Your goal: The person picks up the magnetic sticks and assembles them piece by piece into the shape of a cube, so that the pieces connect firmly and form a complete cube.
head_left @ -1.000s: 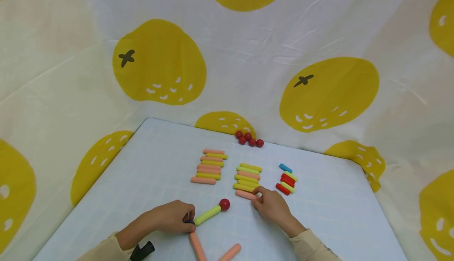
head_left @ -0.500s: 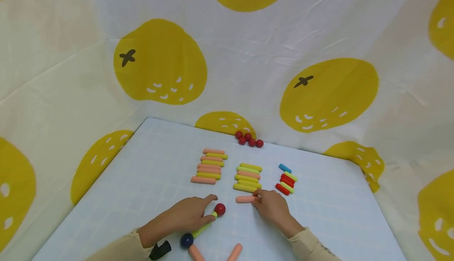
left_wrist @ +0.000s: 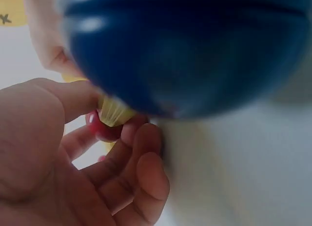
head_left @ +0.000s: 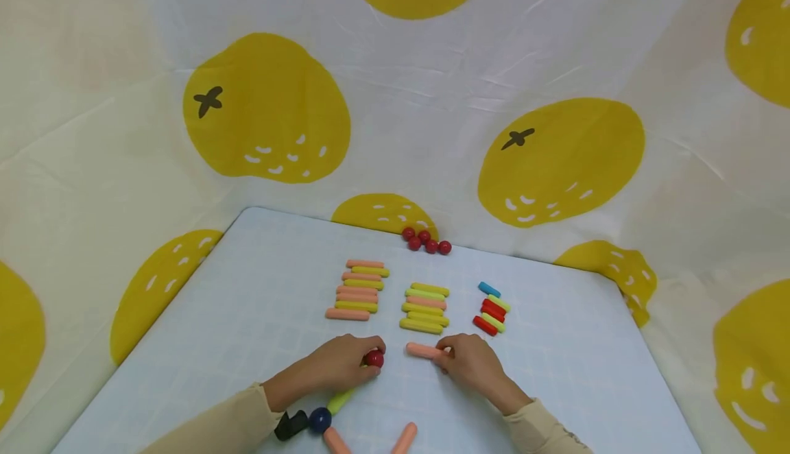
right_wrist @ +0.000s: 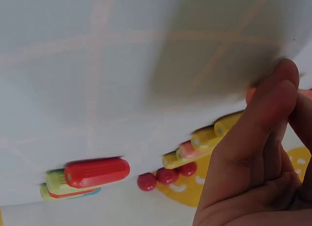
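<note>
My left hand (head_left: 341,363) curls its thumb and fingers round a red ball (head_left: 374,359), which caps one end of a yellow-green stick (head_left: 340,400). A dark blue ball (head_left: 320,420) joins that stick's other end and looms large in the left wrist view. From the blue ball a peach stick (head_left: 336,441) runs down toward the frame's bottom edge. My right hand (head_left: 474,366) pinches one end of another peach stick (head_left: 423,350), pointing left toward the red ball. In the right wrist view the fingers (right_wrist: 273,94) mostly cover that stick.
Beyond my hands lie a left row of peach and yellow sticks (head_left: 348,315), a middle row of mostly yellow sticks (head_left: 421,326) and short red, green and blue sticks (head_left: 485,325). Several red balls (head_left: 445,247) line the back edge. One more peach stick (head_left: 404,438) sits at the front.
My left hand has moved from the blue ball to the red ball at the far end. My right hand has drawn the peach stick away from the middle row toward me.
</note>
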Demonstrator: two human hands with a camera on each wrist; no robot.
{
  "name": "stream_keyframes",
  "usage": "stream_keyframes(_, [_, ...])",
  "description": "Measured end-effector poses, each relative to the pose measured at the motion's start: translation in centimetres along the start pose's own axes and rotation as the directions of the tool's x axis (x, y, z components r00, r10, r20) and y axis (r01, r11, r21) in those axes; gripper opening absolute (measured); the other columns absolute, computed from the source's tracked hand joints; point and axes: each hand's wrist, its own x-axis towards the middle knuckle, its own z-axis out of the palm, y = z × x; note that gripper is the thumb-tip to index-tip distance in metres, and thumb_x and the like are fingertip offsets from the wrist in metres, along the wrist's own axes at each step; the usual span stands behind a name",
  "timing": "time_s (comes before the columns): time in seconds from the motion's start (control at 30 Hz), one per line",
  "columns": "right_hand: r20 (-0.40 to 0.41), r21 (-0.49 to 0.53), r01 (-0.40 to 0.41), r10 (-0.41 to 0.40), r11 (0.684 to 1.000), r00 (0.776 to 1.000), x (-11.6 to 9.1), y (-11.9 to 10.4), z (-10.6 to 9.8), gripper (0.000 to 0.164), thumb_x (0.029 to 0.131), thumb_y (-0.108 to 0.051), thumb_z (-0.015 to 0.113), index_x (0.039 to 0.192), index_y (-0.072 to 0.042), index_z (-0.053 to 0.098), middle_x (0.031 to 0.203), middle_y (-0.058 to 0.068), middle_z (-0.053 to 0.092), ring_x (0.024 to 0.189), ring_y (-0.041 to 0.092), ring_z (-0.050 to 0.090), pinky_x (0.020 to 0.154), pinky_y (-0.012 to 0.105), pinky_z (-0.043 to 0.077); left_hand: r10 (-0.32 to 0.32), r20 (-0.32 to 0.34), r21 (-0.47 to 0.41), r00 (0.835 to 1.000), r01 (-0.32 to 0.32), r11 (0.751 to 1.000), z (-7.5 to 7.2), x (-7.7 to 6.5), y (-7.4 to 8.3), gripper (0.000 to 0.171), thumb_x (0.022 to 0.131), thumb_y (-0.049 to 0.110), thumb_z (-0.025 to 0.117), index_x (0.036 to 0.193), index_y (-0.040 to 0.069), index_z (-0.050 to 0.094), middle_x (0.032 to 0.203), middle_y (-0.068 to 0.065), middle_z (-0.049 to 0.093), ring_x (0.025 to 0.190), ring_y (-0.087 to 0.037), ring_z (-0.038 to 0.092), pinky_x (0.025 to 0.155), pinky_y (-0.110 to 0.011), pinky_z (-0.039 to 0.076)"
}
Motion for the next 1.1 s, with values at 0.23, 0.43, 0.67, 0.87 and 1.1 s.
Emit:
stream_keyframes(0.23, [0.115,0.138,0.02,-0.037,0.99,0.993,-0.5,-1.0,0.3,0.022,0.092,-0.031,0.076,0.104,-0.013,0.078,0.056,-0.007,0.061,0.053,0.011,0.052,0.051,0.022,0.037,-0.019,-0.039,-0.078,0.999,0.016,0.997,0.2,0.1,-0.6,0.027,0.095,0.034,0.069,0.121,0.029,0.063,0.078,0.01,0.059,0.067,-0.009,0.051,0.061,-0.026,0.041])
stream_keyframes(0.43, [0.158,0.181,0.047,-0.076,0.982,0.984,-0.8,-1.7,0.5,0.02,0.092,-0.027,0.074,0.101,-0.01,0.078,0.058,-0.007,0.064,0.053,0.008,0.053,0.051,0.022,0.038,-0.026,-0.046,-0.102,0.999,0.021,0.995,0.3,0.0,-0.6,0.025,0.097,0.033,0.068,0.121,0.028,0.062,0.076,0.008,0.057,0.065,-0.009,0.049,0.06,-0.025,0.039])
stream_keyframes(0.67, [0.207,0.215,0.058,-0.104,0.975,0.973,-1.1,-2.3,0.6,0.018,0.092,-0.026,0.074,0.096,-0.01,0.078,0.06,-0.008,0.068,0.057,0.006,0.057,0.054,0.021,0.04,-0.023,-0.037,-0.114,0.999,0.019,0.993,-0.2,-0.2,-0.4,0.026,0.098,0.032,0.067,0.123,0.028,0.062,0.077,0.008,0.057,0.068,-0.009,0.05,0.061,-0.026,0.039])
stream_keyframes(0.87, [0.217,0.234,0.079,-0.132,0.969,0.967,-1.4,-2.6,0.8,0.015,0.092,-0.027,0.073,0.089,-0.013,0.077,0.057,-0.008,0.067,0.055,0.006,0.056,0.052,0.021,0.037,-0.003,-0.037,-0.117,0.999,-0.001,0.993,-0.4,-0.2,-0.6,0.027,0.098,0.032,0.066,0.125,0.029,0.061,0.079,0.008,0.057,0.069,-0.009,0.05,0.062,-0.026,0.039])
stream_keyframes(1.1, [0.235,0.267,0.074,-0.14,0.961,0.962,-1.6,-2.9,1.3,0.014,0.091,-0.026,0.073,0.086,-0.013,0.075,0.056,-0.008,0.066,0.056,0.006,0.055,0.054,0.021,0.037,0.001,-0.035,-0.12,0.999,-0.005,0.993,-0.2,-0.1,-1.0,0.027,0.098,0.031,0.066,0.125,0.029,0.061,0.079,0.009,0.058,0.068,-0.008,0.05,0.062,-0.025,0.039])
